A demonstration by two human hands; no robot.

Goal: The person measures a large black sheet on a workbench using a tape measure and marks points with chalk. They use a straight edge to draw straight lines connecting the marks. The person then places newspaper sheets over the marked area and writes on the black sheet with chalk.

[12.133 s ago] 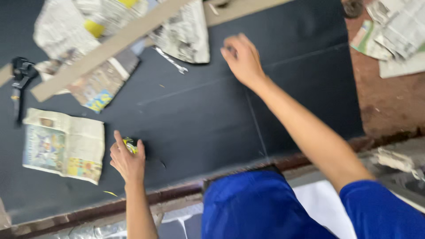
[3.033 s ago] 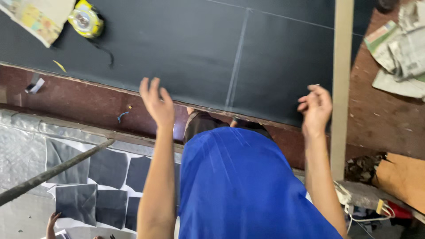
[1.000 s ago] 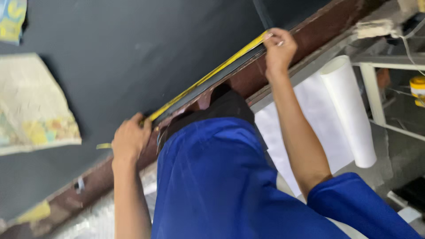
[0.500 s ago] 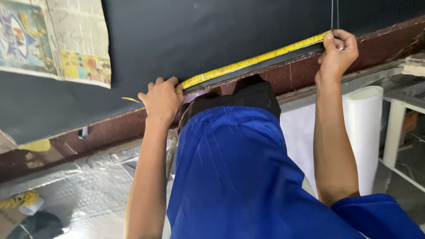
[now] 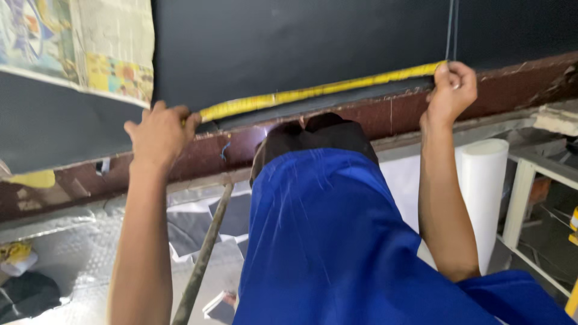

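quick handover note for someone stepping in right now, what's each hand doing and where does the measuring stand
Left hand: closed on one end of the yellow measuring tape, pinning it at the near edge of the large black sheet.
Right hand: pinches the other end of the tape against the same edge, beside a thin line marked across the sheet.
Tape is stretched taut along the sheet's edge, above the reddish-brown wooden table edge. Folded newspaper lies on the sheet at far left.
Done: tape laid out between both hands.
Left: no mark visible at the left hand; reading unreadable.
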